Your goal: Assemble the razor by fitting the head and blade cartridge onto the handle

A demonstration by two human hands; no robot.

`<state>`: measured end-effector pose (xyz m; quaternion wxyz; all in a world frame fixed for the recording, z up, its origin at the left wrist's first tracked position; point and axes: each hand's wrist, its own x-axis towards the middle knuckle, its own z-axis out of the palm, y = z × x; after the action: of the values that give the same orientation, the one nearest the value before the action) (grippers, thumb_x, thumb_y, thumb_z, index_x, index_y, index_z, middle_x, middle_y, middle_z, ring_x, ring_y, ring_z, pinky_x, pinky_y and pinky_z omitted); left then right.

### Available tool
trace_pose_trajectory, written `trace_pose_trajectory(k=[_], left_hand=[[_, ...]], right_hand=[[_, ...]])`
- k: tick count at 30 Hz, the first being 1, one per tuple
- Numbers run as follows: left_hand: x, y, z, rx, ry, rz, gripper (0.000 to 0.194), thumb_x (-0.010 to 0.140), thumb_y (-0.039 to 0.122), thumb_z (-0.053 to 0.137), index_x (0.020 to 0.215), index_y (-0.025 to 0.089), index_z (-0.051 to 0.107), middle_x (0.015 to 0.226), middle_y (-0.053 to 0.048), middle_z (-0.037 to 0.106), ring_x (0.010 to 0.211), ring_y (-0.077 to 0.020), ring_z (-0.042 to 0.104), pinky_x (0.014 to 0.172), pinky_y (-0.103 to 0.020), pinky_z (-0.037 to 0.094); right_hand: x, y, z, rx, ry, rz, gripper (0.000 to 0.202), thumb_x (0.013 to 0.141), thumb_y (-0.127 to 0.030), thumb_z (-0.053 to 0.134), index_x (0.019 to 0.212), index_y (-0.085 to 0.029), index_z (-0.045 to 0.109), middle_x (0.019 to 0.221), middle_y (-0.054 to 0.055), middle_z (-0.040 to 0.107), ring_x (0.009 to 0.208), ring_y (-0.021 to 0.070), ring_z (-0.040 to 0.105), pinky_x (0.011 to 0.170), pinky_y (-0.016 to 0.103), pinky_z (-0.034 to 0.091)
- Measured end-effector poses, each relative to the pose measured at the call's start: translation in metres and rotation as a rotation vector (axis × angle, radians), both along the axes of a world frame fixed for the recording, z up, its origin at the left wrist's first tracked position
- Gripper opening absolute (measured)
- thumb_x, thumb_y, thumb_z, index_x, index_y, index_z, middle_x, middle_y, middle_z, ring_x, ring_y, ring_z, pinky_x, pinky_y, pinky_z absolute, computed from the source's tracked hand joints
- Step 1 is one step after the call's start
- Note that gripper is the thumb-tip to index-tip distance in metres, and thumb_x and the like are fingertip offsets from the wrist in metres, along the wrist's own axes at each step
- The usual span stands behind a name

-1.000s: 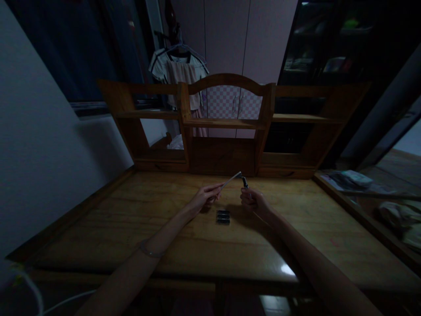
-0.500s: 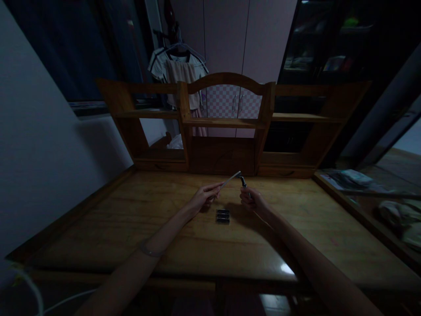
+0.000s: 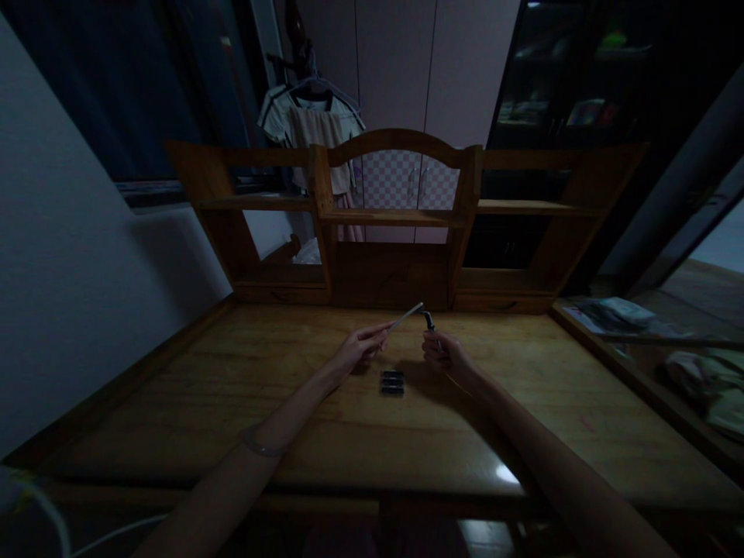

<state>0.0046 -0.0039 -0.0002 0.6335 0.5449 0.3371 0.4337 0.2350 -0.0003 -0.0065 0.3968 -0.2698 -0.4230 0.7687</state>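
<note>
My left hand (image 3: 359, 347) is closed around the lower end of a thin, pale, straight stick (image 3: 407, 315), which slants up to the right. The dim light hides its exact kind. In my right hand (image 3: 445, 353) is a razor (image 3: 428, 319) with a dark, bent neck, held upright by its handle. The stick's upper tip is close beside the razor's head; whether they touch I cannot tell. Below and between my hands, a small clear tray with three dark bars, which look like razor cartridges (image 3: 392, 383), lies flat on the wooden desk (image 3: 325, 442).
A wooden shelf unit (image 3: 401, 218) rises along the desk's back edge. Clothes (image 3: 317, 120) hang behind it, before a pale wardrobe (image 3: 395, 70). At the right, a raised ledge (image 3: 604, 356) borders the desk, with a flat packet (image 3: 625, 311) beyond. A white cable (image 3: 116, 535) runs at lower left.
The view has shifted very slightly. Both hands keep the stick and the razor in nearly the same pose, and the tray stays where it was.
</note>
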Motion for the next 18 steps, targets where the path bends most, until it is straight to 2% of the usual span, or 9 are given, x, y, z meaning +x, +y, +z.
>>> trace_pose_trajectory(k=[7, 18], left_hand=[[-0.0004, 0.0007, -0.0002, 0.044, -0.026, 0.028, 0.055, 0.075, 0.042, 0.064, 0.124, 0.02, 0.055, 0.068, 0.003, 0.049, 0.04, 0.0, 0.02, 0.037, -0.018, 0.007], [0.0002, -0.0009, 0.0014, 0.008, -0.001, 0.013, 0.053, 0.076, 0.042, 0.064, 0.124, 0.021, 0.056, 0.069, 0.002, 0.049, 0.039, 0.0002, 0.021, 0.037, -0.018, 0.007]], right_hand=[[-0.0022, -0.0026, -0.0012, 0.067, -0.001, -0.025, 0.036, 0.077, -0.031, 0.058, 0.056, -0.02, 0.03, 0.046, -0.01, 0.019, 0.037, 0.005, 0.013, 0.033, 0.019, 0.01], [-0.0029, -0.0008, -0.0039, 0.095, -0.062, -0.072, 0.038, 0.076, -0.034, 0.058, 0.056, -0.02, 0.029, 0.047, -0.01, 0.02, 0.037, 0.0046, 0.012, 0.032, 0.019, 0.009]])
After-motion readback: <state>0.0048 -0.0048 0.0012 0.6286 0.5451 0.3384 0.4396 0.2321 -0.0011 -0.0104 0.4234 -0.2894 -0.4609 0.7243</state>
